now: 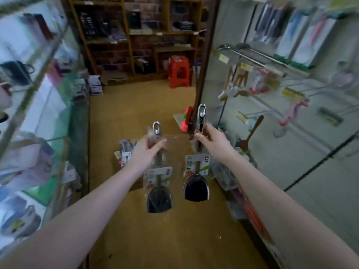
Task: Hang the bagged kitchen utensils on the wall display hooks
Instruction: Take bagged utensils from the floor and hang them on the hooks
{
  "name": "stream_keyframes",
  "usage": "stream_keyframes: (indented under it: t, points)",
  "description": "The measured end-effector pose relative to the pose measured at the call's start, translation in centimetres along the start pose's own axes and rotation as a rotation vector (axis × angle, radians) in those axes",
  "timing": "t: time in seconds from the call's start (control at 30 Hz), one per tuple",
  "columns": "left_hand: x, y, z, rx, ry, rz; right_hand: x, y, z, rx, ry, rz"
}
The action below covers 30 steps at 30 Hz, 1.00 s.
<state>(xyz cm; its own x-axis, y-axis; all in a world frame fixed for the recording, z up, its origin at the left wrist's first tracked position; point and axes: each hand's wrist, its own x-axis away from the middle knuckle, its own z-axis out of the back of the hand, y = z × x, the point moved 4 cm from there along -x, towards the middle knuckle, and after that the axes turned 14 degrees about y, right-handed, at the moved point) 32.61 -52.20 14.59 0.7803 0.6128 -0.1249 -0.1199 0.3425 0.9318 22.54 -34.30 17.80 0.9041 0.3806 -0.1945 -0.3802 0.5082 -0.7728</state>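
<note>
I hold two bagged steel spatulas upright by their handles, blades hanging down over the floor. My left hand (150, 150) grips the handle of the left spatula (159, 199), whose hanging loop sticks up above my fingers. My right hand (210, 139) grips the right spatula (196, 188), held a little higher and nearer the wall display. Each has a white and green label card above the blade. The wall display hooks (258, 113) jut from the white panel on the right, some carrying wooden spoons and other utensils.
A pile of more bagged utensils (124, 150) lies on the brown floor ahead. Glass shelves (38, 61) with goods line the left side. A red plastic stool (179, 71) and dark wooden shelving (136, 35) stand at the far end of the aisle.
</note>
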Motion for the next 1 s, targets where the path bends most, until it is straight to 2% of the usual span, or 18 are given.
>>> stream_keyframes:
  t: [0.17, 0.43, 0.53, 0.6, 0.7, 0.87, 1.0]
  points:
    - [-0.6, -2.9, 5.6, 0.050, 0.241, 0.130, -1.7, -4.8, -4.6, 0.050, -0.131, 0.162]
    - [-2.9, -5.0, 9.5, 0.009, 0.417, 0.208, -6.8, -8.3, -11.1, 0.029, -0.340, 0.319]
    - [-5.3, -5.1, 9.5, -0.010, 0.466, 0.230, -9.7, -8.7, -13.1, -0.069, -0.430, 0.286]
    - [-7.4, -5.2, 9.0, -0.017, 0.479, 0.258, -11.6, -8.6, -14.4, -0.208, -0.567, 0.173]
    - [-10.8, -5.8, 8.1, 0.096, 0.556, 0.360, -14.8, -7.9, -16.1, -0.329, -0.712, 0.089]
    - [-14.7, -7.1, 6.3, 0.150, 0.624, 0.503, -20.4, -6.1, -17.4, -0.454, -0.792, 0.040]
    - [-17.4, -8.5, 5.0, 0.111, 0.643, 0.542, -23.9, -5.0, -18.8, -0.448, -0.766, 0.113]
